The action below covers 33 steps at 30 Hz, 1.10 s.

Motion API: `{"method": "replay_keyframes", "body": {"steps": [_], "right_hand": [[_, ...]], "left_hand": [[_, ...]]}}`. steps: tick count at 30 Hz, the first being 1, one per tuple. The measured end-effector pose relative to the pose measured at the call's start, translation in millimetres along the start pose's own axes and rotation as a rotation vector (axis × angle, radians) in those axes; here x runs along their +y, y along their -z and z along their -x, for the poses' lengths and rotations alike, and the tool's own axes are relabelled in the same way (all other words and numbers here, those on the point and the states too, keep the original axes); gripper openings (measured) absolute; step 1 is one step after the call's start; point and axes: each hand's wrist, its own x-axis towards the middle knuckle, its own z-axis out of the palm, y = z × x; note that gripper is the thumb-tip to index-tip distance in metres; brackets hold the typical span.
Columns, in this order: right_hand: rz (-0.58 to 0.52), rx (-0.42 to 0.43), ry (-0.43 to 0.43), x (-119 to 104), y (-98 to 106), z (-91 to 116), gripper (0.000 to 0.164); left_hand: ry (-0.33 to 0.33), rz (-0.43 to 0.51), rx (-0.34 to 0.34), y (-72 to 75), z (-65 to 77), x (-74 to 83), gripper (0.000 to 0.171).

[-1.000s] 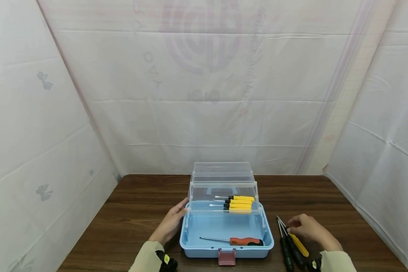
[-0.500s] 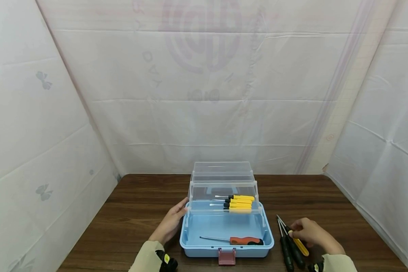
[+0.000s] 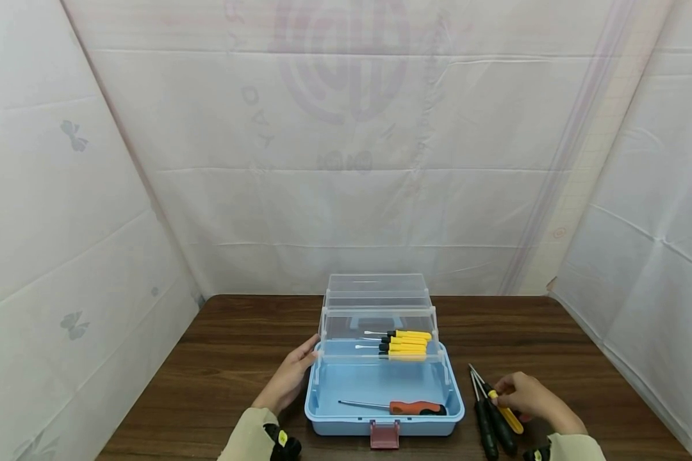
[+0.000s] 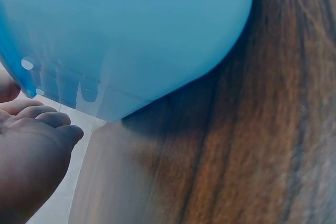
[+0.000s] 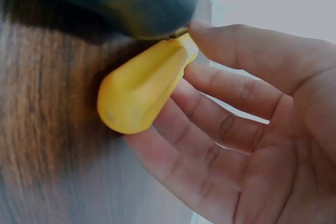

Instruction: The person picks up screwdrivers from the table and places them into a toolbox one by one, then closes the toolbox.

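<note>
On the table sits a light blue toolbox (image 3: 380,384) with its clear lid and tray raised. My left hand (image 3: 291,378) holds its left rim, the thumb at the edge and the fingers beside the outer wall. To the right of the box, my right hand (image 3: 527,394) pinches a yellow-handled screwdriver (image 5: 144,87) near the top of its handle, between thumb and fingers. Its shaft is hard to make out. Close beside it lie two black-handled screwdrivers (image 3: 486,422), tips pointing away. An orange-and-black screwdriver (image 3: 418,408) lies in the bottom of the box.
Several small yellow screwdrivers (image 3: 406,346) rest in the raised clear tray (image 3: 346,352). A reddish latch (image 3: 384,435) hangs open at the box front. Brown wood-grain table (image 3: 236,339) extends to both sides, with white sheeting (image 3: 346,211) behind it.
My right hand has moved slightly toward me and down onto the yellow screwdriver, its fingers closing on the handle. The left hand and the toolbox have stayed in place.
</note>
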Motion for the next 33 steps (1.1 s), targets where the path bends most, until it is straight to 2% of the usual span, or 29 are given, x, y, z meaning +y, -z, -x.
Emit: {"method": "replay_keyframes", "body": {"steps": [9,20,28,33], "right_hand": [[0.026,0.047,-0.013,0.8,-1.9,0.4,0.025],[0.057,0.052,0.014,0.8,-3.6,1.7,0.023],[0.081,0.111,-0.002,-2.0,-5.7,4.0,0.015],[0.083,0.137,0.018,-2.1,-7.4,5.2,0.011]], "left_hand": [[-0.005,0.001,-0.002,-0.9,0.8,1.2,0.058],[0.001,0.007,-0.007,-1.9,1.9,3.1,0.057],[0.000,0.009,-0.003,-1.8,1.8,3.1,0.058],[0.000,0.003,-0.006,-1.3,1.8,2.5,0.058]]}}
